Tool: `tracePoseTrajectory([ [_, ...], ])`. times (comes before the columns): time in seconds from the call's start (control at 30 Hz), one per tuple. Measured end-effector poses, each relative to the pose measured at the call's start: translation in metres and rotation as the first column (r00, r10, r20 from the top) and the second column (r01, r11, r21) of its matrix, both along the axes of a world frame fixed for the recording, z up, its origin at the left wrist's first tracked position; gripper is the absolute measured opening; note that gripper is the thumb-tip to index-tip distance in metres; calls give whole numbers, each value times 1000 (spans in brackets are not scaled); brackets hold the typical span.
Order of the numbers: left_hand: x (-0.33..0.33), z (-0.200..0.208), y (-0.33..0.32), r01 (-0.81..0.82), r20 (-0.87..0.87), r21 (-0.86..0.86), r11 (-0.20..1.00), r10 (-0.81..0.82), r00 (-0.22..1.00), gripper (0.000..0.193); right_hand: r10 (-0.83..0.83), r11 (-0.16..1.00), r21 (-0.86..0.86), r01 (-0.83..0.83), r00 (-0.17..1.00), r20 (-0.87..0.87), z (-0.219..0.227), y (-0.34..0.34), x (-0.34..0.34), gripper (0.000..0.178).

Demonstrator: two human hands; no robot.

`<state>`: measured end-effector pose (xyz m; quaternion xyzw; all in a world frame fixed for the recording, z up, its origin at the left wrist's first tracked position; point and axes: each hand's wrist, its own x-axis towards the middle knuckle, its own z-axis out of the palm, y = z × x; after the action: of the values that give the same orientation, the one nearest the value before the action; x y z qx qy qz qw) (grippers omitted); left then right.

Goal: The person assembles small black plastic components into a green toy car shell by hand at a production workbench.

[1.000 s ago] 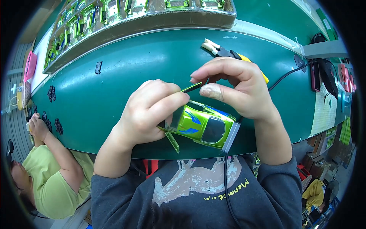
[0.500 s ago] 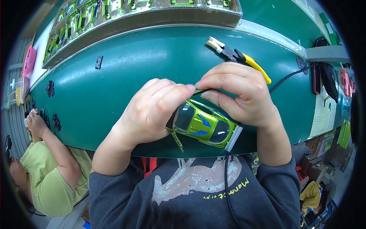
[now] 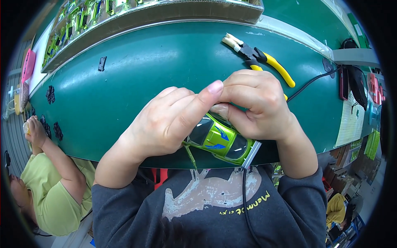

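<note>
A bright green toy car (image 3: 221, 140) with blue side marks and a grey rear wing sits between both my hands over the near edge of the green table (image 3: 136, 70). My left hand (image 3: 165, 122) grips its front end, thumb stretched over the top. My right hand (image 3: 258, 103) closes over the roof and far side. A thin green strip hangs from the car's underside near my left palm.
Yellow-handled pliers (image 3: 260, 58) lie beyond my right hand. A long tray of green cars (image 3: 124, 12) runs along the far edge. Small black parts (image 3: 51, 95) sit at the left. Another person in a light green shirt (image 3: 49, 194) works at lower left. A black cable (image 3: 314, 80) trails right.
The car has turned and risen between my hands. My hands have closed tighter over it, hiding the thin green piece that my right fingers held earlier.
</note>
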<state>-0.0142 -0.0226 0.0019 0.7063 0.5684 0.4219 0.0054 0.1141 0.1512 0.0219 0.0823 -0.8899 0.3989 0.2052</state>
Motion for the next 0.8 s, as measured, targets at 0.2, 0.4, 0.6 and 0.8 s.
tracePoseTrajectory([
  [0.2, -3, -5, 1, -27, 55, 37, 999, 25, 998, 73, -2, 998, -67, 4, 999, 36, 2, 3, -3, 12],
  [0.4, -7, -7, -4, -9, 132, 13, 1000, 8, 991, 75, 63, 963, -265, -46, 996, 56, 3, 13, -4, 15],
  [0.6, -8, -6, -6, -27, 115, 11, 1000, 25, 993, 74, 58, 971, -235, -42, 996, 62, 3, 14, -4, 14],
  [0.8, -5, -7, -3, -56, 71, 58, 997, 52, 996, 75, 0, 986, -165, 4, 1000, 23, 2, 11, -1, 12],
])
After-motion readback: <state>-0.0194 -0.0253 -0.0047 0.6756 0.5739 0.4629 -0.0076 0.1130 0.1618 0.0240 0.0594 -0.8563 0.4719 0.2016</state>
